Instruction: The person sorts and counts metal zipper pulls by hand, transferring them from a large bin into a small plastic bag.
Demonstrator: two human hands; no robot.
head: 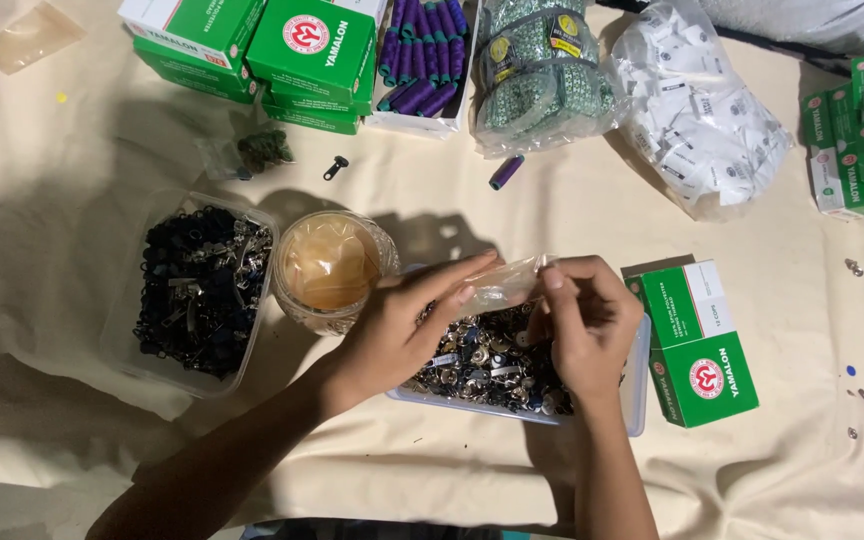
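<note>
Both hands, left hand (397, 330) and right hand (582, 325), pinch one small clear plastic bag (500, 285) above one tray of silver zipper sliders (482, 365); one glass bowl (332, 270) stands beside.

Two hands (402, 330), two clear tubs (122, 330), one glass bowl (337, 262).

- a cream cloth (72, 260), creased and rumpled, covers the whole work surface
- soft light from above casts dim shadows
- a grey strip at the lower left edge
</note>
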